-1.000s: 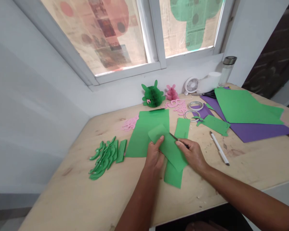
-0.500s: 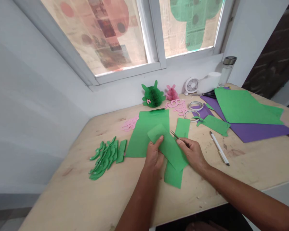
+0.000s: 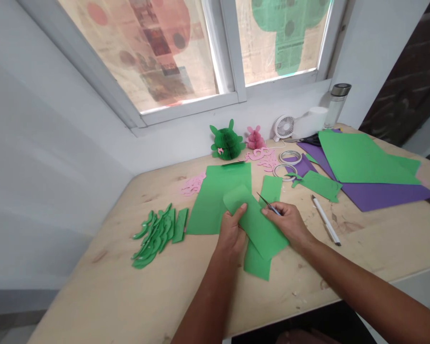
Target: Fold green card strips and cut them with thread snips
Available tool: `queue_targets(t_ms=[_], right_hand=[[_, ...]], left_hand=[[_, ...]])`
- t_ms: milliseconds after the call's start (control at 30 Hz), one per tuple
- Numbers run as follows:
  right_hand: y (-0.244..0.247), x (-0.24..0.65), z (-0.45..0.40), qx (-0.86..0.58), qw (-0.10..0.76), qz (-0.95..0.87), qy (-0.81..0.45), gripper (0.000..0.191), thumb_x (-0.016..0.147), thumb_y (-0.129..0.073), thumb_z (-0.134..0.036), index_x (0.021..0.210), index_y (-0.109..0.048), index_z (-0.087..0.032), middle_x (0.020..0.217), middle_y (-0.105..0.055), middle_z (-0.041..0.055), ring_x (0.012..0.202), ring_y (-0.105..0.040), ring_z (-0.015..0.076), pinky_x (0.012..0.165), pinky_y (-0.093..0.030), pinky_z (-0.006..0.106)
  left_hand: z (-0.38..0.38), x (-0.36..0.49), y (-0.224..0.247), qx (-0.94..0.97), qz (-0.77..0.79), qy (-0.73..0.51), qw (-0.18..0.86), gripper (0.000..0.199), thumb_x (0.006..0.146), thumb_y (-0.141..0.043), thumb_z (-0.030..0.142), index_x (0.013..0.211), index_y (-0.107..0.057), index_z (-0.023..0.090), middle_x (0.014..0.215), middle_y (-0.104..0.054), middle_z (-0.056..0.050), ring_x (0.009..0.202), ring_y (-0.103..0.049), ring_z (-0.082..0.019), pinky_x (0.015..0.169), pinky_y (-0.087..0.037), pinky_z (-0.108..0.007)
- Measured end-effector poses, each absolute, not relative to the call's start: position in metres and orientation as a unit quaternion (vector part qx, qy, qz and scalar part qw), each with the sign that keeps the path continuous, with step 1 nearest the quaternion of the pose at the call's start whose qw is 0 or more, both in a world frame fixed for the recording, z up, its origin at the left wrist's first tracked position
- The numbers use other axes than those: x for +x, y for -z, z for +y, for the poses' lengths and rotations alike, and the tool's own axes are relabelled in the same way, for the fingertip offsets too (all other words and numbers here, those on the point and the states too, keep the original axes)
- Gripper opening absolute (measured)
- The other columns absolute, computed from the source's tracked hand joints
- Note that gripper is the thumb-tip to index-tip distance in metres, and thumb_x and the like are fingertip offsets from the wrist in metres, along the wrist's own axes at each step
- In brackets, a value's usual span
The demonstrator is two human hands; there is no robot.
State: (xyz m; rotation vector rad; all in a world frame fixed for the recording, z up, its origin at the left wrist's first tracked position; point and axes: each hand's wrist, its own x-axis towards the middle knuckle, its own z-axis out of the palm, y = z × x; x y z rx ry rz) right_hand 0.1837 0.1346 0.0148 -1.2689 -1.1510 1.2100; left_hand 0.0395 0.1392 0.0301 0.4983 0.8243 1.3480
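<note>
My left hand (image 3: 232, 229) is closed on a green paper strip (image 3: 258, 222), its thumb on top and its fingers underneath. At the strip's right edge, my right hand (image 3: 289, 224) is closed around small scissors (image 3: 270, 204), whose thin blades point up and left. The blades look together, and the handle is mostly hidden in the fingers. Beneath the held strip lies another green strip (image 3: 260, 262), with a further green piece (image 3: 270, 188) just beyond the scissors. A large green sheet (image 3: 209, 205) lies behind my left hand.
Green cut-outs (image 3: 154, 239) are piled at left, beside a small green stack (image 3: 179, 225). Green (image 3: 227, 143) and pink (image 3: 255, 138) paper figures stand by the wall. Tape rolls (image 3: 290, 157), a white pen (image 3: 325, 220), a fan (image 3: 284, 127) and purple sheets (image 3: 387, 197) are at right.
The held strip and my left hand have shifted slightly right. The scissors have turned in my right hand, and their blades, apart before, now look together.
</note>
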Motion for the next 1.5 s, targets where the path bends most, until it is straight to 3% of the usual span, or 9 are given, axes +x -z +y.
queue_targets(t_ms=[233,567,767,933,1167,1500], right_hand=[[-0.016,0.182,0.133,-0.489,0.45,-0.5,-0.555,0.05,0.061,-0.071,-0.061,0.052,-0.043,-0.021,0.049,-0.033,-0.0077,0.046,-0.03,0.0078,0.044,-0.026,0.023],[-0.016,0.19,0.132,-0.454,0.34,-0.548,-0.615,0.045,0.063,-0.071,-0.059,0.057,-0.051,-0.02,0.049,-0.041,-0.0062,0.047,-0.035,0.0089,0.047,-0.029,0.023],[-0.014,0.199,0.136,-0.473,0.311,-0.536,-0.626,0.042,0.065,-0.07,-0.057,0.062,-0.052,-0.02,0.049,-0.045,-0.0065,0.044,-0.037,0.0089,0.045,-0.032,0.023],[-0.015,0.206,0.142,-0.497,0.308,-0.528,-0.616,0.041,0.065,-0.07,-0.057,0.067,-0.054,-0.019,0.05,-0.049,-0.0054,0.043,-0.042,0.0103,0.045,-0.035,0.025],[-0.013,0.213,0.148,-0.499,0.294,-0.56,-0.592,0.046,0.06,-0.072,-0.06,0.06,-0.049,-0.02,0.047,-0.04,-0.0068,0.044,-0.037,0.0092,0.044,-0.028,0.024],[-0.017,0.216,0.149,-0.465,0.264,-0.628,-0.566,0.048,0.066,-0.068,-0.058,0.055,-0.04,-0.02,0.051,-0.029,-0.0078,0.049,-0.025,0.0073,0.047,-0.019,0.024]], left_hand=[[0.146,0.029,-0.029,0.21,0.39,-0.605,0.661,0.031,0.062,-0.082,0.021,0.09,-0.069,0.015,0.087,-0.075,-0.007,0.09,-0.07,-0.024,0.093,-0.052,-0.038],[0.164,-0.008,-0.028,0.162,0.387,-0.689,0.591,0.034,0.061,-0.081,0.015,0.093,-0.07,0.018,0.086,-0.075,-0.004,0.091,-0.07,-0.023,0.091,-0.054,-0.036],[0.172,-0.022,-0.025,0.143,0.393,-0.725,0.547,0.024,0.067,-0.077,0.015,0.09,-0.07,0.02,0.089,-0.075,-0.002,0.1,-0.068,-0.02,0.089,-0.054,-0.03],[0.174,-0.025,-0.024,0.123,0.409,-0.74,0.52,0.012,0.07,-0.075,0.014,0.078,-0.067,0.02,0.085,-0.075,-0.001,0.094,-0.069,-0.017,0.087,-0.054,-0.026],[0.181,-0.03,-0.018,0.098,0.45,-0.754,0.469,0.003,0.081,-0.062,0.013,0.08,-0.064,0.015,0.084,-0.072,-0.004,0.089,-0.068,-0.014,0.086,-0.053,-0.027],[0.185,-0.049,-0.01,0.097,0.532,-0.745,0.391,0.013,0.075,-0.066,0.016,0.074,-0.053,0.017,0.072,-0.062,0.001,0.075,-0.063,-0.012,0.075,-0.053,-0.027]])
